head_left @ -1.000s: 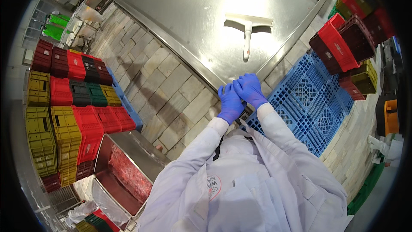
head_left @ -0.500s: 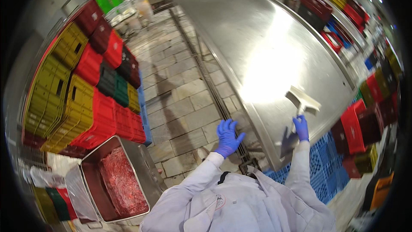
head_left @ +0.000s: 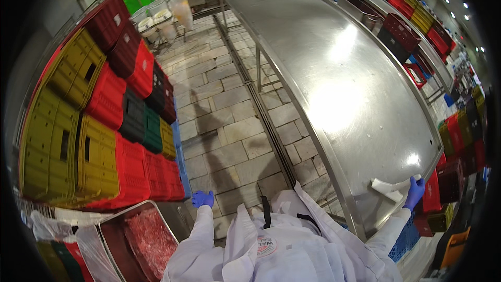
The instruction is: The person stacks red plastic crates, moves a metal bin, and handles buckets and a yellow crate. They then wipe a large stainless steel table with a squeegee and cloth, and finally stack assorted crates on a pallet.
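A white squeegee (head_left: pixel 387 190) lies with its head against the near right end of a long stainless steel table (head_left: pixel 292 36). My right hand (head_left: pixel 414 193), in a blue glove, is closed around its handle by the table's right edge. Over the stone floor left of the table, my left hand (head_left: pixel 202 199), also gloved in blue, hangs apart from everything with its fingers loosely bent and nothing held. Nearest to it is a steel bin (head_left: pixel 180 224) with red ground meat (head_left: pixel 148 243) inside.
Stacked crates in yellow, red, green and dark colours (head_left: pixel 96 146) stand on a blue pallet (head_left: pixel 182 172) at left. More crates (head_left: pixel 462 138) rise right of the table. A floor drain channel (head_left: pixel 261 109) runs along the paving. White buckets (head_left: pixel 162 16) stand at the far left.
My right hand has moved the squeegee right and nearer to me, towards the table's corner. My left hand has drawn back to the left, its spread fingers now bent. The view has shifted.
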Action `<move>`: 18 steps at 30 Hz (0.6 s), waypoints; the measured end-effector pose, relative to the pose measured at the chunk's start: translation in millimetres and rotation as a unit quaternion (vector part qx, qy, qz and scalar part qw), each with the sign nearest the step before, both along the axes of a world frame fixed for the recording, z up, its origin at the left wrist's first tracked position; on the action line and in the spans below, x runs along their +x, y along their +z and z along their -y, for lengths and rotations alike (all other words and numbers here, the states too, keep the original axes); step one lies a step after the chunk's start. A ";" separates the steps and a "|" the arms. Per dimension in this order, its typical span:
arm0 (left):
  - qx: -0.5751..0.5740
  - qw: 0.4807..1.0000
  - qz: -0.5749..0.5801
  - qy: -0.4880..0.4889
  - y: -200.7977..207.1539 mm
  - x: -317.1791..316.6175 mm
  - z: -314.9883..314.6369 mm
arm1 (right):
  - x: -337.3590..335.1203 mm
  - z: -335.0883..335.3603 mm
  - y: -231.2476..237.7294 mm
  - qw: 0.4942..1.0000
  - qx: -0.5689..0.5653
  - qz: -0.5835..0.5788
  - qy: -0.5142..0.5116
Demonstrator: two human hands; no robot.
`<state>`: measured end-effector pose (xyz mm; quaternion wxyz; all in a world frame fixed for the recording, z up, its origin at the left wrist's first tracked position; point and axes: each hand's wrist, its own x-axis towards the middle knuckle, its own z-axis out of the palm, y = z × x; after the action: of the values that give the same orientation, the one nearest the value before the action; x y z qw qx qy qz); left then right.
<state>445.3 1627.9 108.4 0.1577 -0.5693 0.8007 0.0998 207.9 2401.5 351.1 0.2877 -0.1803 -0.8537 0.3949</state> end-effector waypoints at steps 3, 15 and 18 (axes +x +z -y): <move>0.000 1.000 -0.013 -0.012 -11.6 -56.2 12.1 | -30.3 14.9 -49.3 0.996 -0.063 -0.056 -0.035; 0.112 0.979 -0.056 -0.160 9.7 -304.3 76.1 | -210.3 192.7 -97.2 0.962 0.028 0.213 -0.171; 0.115 0.964 -0.148 -0.187 63.9 -394.7 58.6 | -322.5 308.5 -105.4 0.976 0.119 0.184 0.007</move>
<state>50.6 1569.4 172.3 0.1175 -0.3661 0.8904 0.2435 -114.6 2093.0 245.7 0.1421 -0.2083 -0.9341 0.2527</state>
